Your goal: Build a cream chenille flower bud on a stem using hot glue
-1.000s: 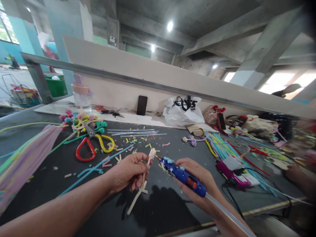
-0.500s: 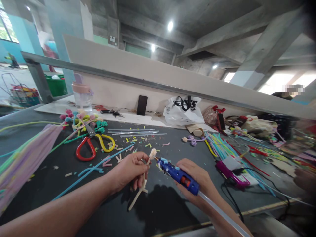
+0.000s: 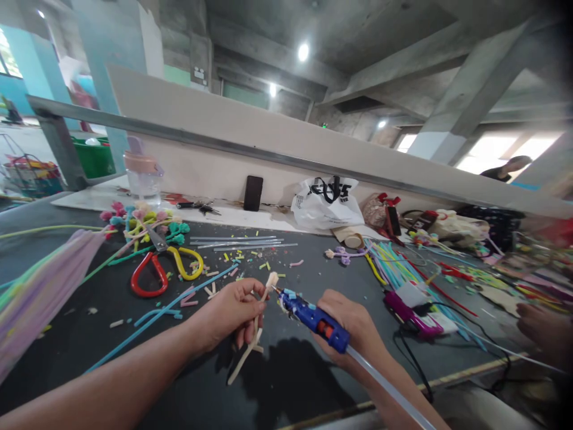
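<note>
Between the thumb and fingers of my left hand (image 3: 237,313) is a cream pipe cleaner (image 3: 244,361) with a small bud at its top and a short side branch below. My right hand (image 3: 347,319) is wrapped round a blue glue gun (image 3: 308,316), a long clear glue stick (image 3: 385,385) coming out of its back. The gun's nozzle points left and meets, or nearly meets, the pipe cleaner just under the bud; I cannot tell if they touch. Red-and-yellow-handled scissors (image 3: 150,276) lie left of my hands, beside a blue pipe cleaner (image 3: 165,310).
Colourful pipe-cleaner flowers (image 3: 143,221) and a pastel bundle (image 3: 58,280) lie at left. Clear glue sticks (image 3: 242,242) and cut scraps are scattered ahead. Right are blue pipe cleaners (image 3: 389,269), a purple glue gun (image 3: 409,316) with cables, and another person's hand (image 3: 541,328).
The view has shifted slightly, so everything sits a little further left. Both hands keep their hold, and the nozzle stays at the cream bud.
</note>
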`<state>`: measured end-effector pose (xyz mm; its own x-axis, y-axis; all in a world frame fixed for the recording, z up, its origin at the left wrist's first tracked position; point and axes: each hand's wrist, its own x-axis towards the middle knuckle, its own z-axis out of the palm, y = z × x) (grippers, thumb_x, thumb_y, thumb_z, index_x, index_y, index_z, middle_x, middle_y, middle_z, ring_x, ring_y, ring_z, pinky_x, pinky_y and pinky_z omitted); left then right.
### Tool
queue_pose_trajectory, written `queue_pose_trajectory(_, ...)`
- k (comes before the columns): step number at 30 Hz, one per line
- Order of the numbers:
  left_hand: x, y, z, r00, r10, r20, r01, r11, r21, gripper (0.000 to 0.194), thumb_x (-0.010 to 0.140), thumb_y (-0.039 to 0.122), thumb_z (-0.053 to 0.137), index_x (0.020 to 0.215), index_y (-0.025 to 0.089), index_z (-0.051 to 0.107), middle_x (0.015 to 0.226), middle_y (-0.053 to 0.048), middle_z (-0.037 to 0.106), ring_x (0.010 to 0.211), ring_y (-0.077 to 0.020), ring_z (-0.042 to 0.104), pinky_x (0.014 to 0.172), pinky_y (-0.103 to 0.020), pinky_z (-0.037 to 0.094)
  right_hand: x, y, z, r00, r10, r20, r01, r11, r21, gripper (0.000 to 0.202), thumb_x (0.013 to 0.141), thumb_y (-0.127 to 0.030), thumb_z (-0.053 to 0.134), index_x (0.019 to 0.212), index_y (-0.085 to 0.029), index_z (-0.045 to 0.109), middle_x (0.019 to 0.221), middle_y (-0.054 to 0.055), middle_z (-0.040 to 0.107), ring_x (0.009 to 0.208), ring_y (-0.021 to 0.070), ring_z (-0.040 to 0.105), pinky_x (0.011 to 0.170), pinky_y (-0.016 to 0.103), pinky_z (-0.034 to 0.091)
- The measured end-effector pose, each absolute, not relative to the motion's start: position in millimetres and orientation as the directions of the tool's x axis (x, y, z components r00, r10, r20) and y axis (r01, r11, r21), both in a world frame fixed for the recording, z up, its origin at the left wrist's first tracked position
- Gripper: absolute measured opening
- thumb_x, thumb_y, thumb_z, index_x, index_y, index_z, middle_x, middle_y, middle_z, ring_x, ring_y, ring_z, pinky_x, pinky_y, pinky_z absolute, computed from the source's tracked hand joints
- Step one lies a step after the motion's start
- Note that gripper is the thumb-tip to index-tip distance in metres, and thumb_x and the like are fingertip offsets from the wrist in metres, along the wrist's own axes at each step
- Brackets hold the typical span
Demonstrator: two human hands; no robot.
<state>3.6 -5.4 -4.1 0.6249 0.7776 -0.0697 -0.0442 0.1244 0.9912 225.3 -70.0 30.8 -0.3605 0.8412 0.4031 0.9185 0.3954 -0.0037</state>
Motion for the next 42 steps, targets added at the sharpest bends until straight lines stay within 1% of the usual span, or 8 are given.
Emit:
queue_pose_trajectory(10, 4.4, -3.1, -6.6, 0.622, 0.779, -0.081, -0.043, 0.138, 0.989, 0.022, 0.076, 0.033, 0.058, 0.087, 0.017, 0.050, 0.050, 0.005, 0.057, 0.029, -0.0066, 0.047, 0.028, -0.014, 0.036, 223.6, -69.3, 28.1, -0.367, 0.850, 0.379, 0.921, 0.389, 0.021, 0.007, 0.065, -0.018, 0.052, 0.061, -0.021, 0.047, 0.062, 0.001, 0.050, 0.058, 0.0138, 0.050, 0.053, 0.023, 0.029)
queue_pose_trajectory(16, 2.3, -2.3, -6.2, 0.630, 0.774, -0.061, -0.132, 0.184, 0.974, 0.025, 0.075, 0.035, 0.061, 0.089, 0.017, 0.049, 0.056, 0.004, 0.059, 0.032, -0.0056, 0.047, 0.028, -0.013, 0.036, 222.0, -70.5, 32.2, -0.355, 0.888, 0.293, 0.923, 0.382, -0.039, 0.007, 0.064, -0.017, 0.053, 0.063, -0.021, 0.048, 0.066, 0.001, 0.053, 0.061, 0.0141, 0.052, 0.055, 0.023, 0.032)
queue_pose_trajectory(20, -0.4, -1.0, -6.3, 0.661, 0.746, -0.082, -0.161, 0.248, 0.955, 0.023, 0.076, 0.033, 0.061, 0.087, 0.017, 0.049, 0.060, 0.003, 0.060, 0.034, -0.0041, 0.047, 0.030, -0.011, 0.035, 239.2, -61.5, 30.5, -0.279, 0.898, 0.341, 0.935, 0.335, -0.118, 0.009, 0.067, -0.016, 0.053, 0.075, -0.021, 0.051, 0.079, 0.003, 0.056, 0.072, 0.0158, 0.053, 0.063, 0.023, 0.037)
queue_pose_trajectory(24, -1.5, 0.6, -5.5, 0.647, 0.754, -0.111, -0.142, 0.262, 0.955, 0.024, 0.076, 0.034, 0.062, 0.088, 0.017, 0.051, 0.059, 0.004, 0.059, 0.032, -0.0029, 0.046, 0.028, -0.009, 0.031, 261.7, -44.0, 20.7, -0.225, 0.941, 0.253, 0.956, 0.264, -0.132, 0.020, 0.071, -0.008, 0.050, 0.087, -0.019, 0.053, 0.092, 0.005, 0.054, 0.082, 0.0166, 0.053, 0.073, 0.025, 0.040)
queue_pose_trajectory(31, -3.4, 1.1, -4.9, 0.667, 0.730, -0.150, -0.132, 0.315, 0.940, 0.023, 0.077, 0.035, 0.063, 0.089, 0.017, 0.053, 0.056, 0.005, 0.058, 0.029, -0.0015, 0.042, 0.027, -0.009, 0.026, 276.1, -26.3, 6.3, -0.271, 0.955, 0.123, 0.931, 0.293, -0.218, 0.029, 0.064, -0.007, 0.063, 0.092, -0.014, 0.059, 0.097, 0.008, 0.054, 0.092, 0.0194, 0.053, 0.084, 0.030, 0.043)
queue_pose_trajectory(38, -6.5, 2.9, -8.2, 0.665, 0.735, -0.133, -0.148, 0.304, 0.941, 0.021, 0.078, 0.033, 0.062, 0.090, 0.016, 0.056, 0.056, 0.004, 0.057, 0.030, -0.0017, 0.043, 0.028, -0.009, 0.027, 280.6, -22.4, 5.6, -0.251, 0.964, 0.086, 0.932, 0.265, -0.248, 0.055, 0.062, -0.001, 0.056, 0.115, -0.016, 0.056, 0.121, 0.013, 0.051, 0.109, 0.0221, 0.050, 0.094, 0.035, 0.038)
queue_pose_trajectory(40, -7.0, 4.7, -9.4, 0.667, 0.737, -0.112, -0.165, 0.292, 0.942, 0.020, 0.079, 0.033, 0.061, 0.090, 0.016, 0.056, 0.056, 0.004, 0.057, 0.031, -0.0018, 0.043, 0.028, -0.009, 0.027, 274.2, -26.0, 11.9, -0.227, 0.968, 0.104, 0.938, 0.246, -0.244, 0.059, 0.061, -0.001, 0.054, 0.118, -0.019, 0.054, 0.127, 0.012, 0.048, 0.115, 0.0256, 0.046, 0.092, 0.039, 0.037)
queue_pose_trajectory(42, -7.3, 6.3, -10.9, 0.674, 0.733, -0.095, -0.179, 0.287, 0.941, 0.019, 0.080, 0.032, 0.060, 0.090, 0.016, 0.056, 0.055, 0.004, 0.056, 0.031, -0.0017, 0.042, 0.028, -0.009, 0.026, 259.2, -31.5, 19.6, -0.175, 0.962, 0.210, 0.948, 0.222, -0.227, 0.050, 0.067, -0.003, 0.051, 0.113, -0.022, 0.058, 0.127, 0.010, 0.050, 0.115, 0.0272, 0.044, 0.089, 0.042, 0.035)
